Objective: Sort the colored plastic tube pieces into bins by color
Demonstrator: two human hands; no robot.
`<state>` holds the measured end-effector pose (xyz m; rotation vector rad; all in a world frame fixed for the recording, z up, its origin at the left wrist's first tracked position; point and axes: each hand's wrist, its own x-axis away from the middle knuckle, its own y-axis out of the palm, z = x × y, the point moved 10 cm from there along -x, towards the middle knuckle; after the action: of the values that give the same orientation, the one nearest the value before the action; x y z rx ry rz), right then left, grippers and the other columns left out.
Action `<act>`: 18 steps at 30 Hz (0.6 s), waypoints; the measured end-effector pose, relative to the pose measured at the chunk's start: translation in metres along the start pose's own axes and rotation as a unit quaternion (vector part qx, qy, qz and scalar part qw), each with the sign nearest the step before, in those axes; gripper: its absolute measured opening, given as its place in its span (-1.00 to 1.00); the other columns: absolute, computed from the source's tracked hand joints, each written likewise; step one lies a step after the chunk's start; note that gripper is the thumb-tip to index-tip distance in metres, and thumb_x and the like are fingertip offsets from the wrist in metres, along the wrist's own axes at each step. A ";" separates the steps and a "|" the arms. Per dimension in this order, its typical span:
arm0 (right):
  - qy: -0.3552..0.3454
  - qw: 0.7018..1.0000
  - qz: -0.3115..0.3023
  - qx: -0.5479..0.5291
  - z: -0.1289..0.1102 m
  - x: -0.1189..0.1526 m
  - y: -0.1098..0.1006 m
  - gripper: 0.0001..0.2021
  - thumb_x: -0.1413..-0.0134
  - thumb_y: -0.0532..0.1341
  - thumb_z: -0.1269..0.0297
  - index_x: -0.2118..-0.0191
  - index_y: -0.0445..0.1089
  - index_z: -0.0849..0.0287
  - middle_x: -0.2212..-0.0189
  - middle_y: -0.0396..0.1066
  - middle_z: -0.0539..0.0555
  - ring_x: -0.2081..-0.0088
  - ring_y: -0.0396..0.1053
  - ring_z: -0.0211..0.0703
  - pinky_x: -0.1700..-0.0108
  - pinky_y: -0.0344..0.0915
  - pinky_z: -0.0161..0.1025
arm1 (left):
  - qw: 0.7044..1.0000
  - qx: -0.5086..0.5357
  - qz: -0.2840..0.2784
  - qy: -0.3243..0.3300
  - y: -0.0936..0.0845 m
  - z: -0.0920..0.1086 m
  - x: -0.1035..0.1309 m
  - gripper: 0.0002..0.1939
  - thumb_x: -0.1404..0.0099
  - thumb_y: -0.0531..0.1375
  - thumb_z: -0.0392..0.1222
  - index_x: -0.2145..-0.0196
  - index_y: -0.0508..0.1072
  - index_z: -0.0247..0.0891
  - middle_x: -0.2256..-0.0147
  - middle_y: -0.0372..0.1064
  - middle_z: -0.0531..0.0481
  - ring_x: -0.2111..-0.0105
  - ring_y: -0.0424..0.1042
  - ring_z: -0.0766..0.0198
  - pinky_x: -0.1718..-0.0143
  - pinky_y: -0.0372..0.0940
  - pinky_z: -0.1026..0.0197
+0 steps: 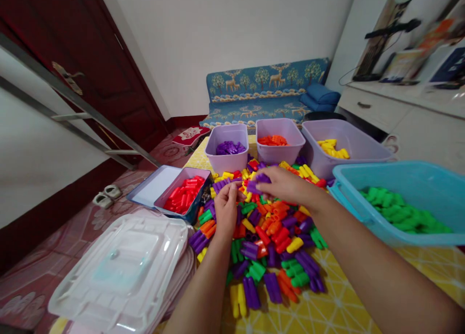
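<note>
A mixed heap of toy building pieces (274, 222), plastic tubes in purple, red, orange, yellow and green, spreads over the table. Above its far part, my right hand (281, 184) is closed on a purple building piece (258, 183). Just left of it is my left hand (228, 201), thumb and fingers pinched together; whatever lies between them is hidden. Behind the left fingertips lie purple pieces (222, 184). Sorted by colour, other pieces fill bins: purple (230, 148), orange (272, 140), yellow (332, 149), green (403, 210) and red (183, 194).
Lilac bins (227, 163) line the table's far side, with a blue tub (348, 205) at right. Stacked clear lids (127, 271) lie at left, beside the red pieces' box (196, 210). A yellow patterned cloth (337, 300) covers the table. Beyond stands a blue sofa (250, 112).
</note>
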<state>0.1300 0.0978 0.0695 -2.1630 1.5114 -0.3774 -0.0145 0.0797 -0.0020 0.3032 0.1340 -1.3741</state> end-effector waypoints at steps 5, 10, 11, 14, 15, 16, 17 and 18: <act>-0.078 0.961 0.193 -0.181 -0.037 -0.020 -0.038 -0.61 -0.12 0.14 0.31 -0.09 0.28 0.17 0.19 0.46 0.08 0.34 0.50 -0.24 0.31 0.44 -0.28 | 1.000 -0.015 -0.007 0.001 0.002 0.001 0.001 -0.64 -0.33 0.10 0.01 0.19 0.51 -0.34 0.54 0.37 0.05 0.50 0.33 0.34 0.43 0.22 0.33; -0.040 0.983 0.179 -0.014 0.002 0.007 -0.019 -0.67 -0.11 0.13 0.26 0.01 0.39 0.20 0.41 0.49 0.05 0.49 0.42 -0.22 0.37 0.37 -0.25 | 0.997 -0.074 -0.007 0.014 0.004 0.000 0.002 -0.68 -0.33 0.10 -0.04 0.18 0.51 -0.32 0.48 0.42 0.01 0.44 0.39 0.28 0.35 0.27 0.27; -0.011 0.985 0.173 0.023 0.019 0.013 -0.016 -0.66 -0.09 0.14 0.26 0.00 0.39 0.20 0.47 0.47 0.03 0.53 0.39 -0.23 0.38 0.34 -0.24 | 0.994 -0.108 -0.003 0.036 0.003 0.003 0.002 -0.72 -0.32 0.10 -0.07 0.19 0.52 -0.29 0.42 0.45 -0.02 0.38 0.42 0.25 0.28 0.29 0.24; 0.021 0.980 0.177 0.087 0.056 0.027 -0.012 -0.68 -0.06 0.14 0.28 0.06 0.43 0.21 0.45 0.49 0.05 0.52 0.37 -0.20 0.39 0.29 -0.23 | 0.958 -0.263 0.006 0.115 0.005 0.017 0.004 -0.81 -0.26 0.14 -0.21 0.22 0.53 -0.23 0.23 0.48 -0.09 0.16 0.41 0.13 0.05 0.24 0.10; 0.023 0.976 0.188 0.109 0.063 0.031 -0.015 -0.69 -0.05 0.14 0.28 0.08 0.44 0.20 0.42 0.50 0.06 0.50 0.38 -0.18 0.38 0.29 -0.23 | 0.941 -0.312 0.006 0.130 0.006 0.020 0.005 -0.81 -0.24 0.16 -0.24 0.21 0.53 -0.22 0.19 0.47 -0.11 0.12 0.39 0.09 0.01 0.21 0.06; 0.027 0.972 0.191 0.131 0.069 0.034 -0.016 -0.70 -0.06 0.14 0.28 0.09 0.45 0.19 0.41 0.51 0.07 0.47 0.39 -0.15 0.37 0.29 -0.22 | 0.927 -0.350 0.004 0.135 0.007 0.020 0.005 -0.79 -0.21 0.18 -0.25 0.19 0.53 -0.21 0.16 0.46 -0.13 0.09 0.38 0.07 -0.01 0.19 0.04; 0.030 0.968 0.196 0.153 0.072 0.037 -0.018 -0.71 -0.07 0.13 0.27 0.10 0.46 0.19 0.39 0.51 0.08 0.44 0.41 -0.13 0.35 0.29 -0.21 | 0.918 -0.374 0.002 0.132 0.007 0.020 0.005 -0.75 -0.19 0.19 -0.25 0.15 0.52 -0.21 0.13 0.45 -0.14 0.08 0.37 0.05 -0.01 0.19 0.02; 0.035 0.963 0.202 0.176 0.073 0.040 -0.021 -0.71 -0.09 0.11 0.27 0.10 0.46 0.18 0.35 0.52 0.10 0.40 0.43 -0.10 0.32 0.30 -0.20 | 0.914 -0.386 0.000 0.125 0.007 0.019 0.005 -0.72 -0.18 0.21 -0.23 0.12 0.51 -0.21 0.11 0.45 -0.15 0.08 0.37 0.04 0.00 0.19 0.02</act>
<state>0.1962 0.0831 0.0166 -1.5412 1.7248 -0.5351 -0.0085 0.0711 0.0153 -0.1921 0.8673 -1.1748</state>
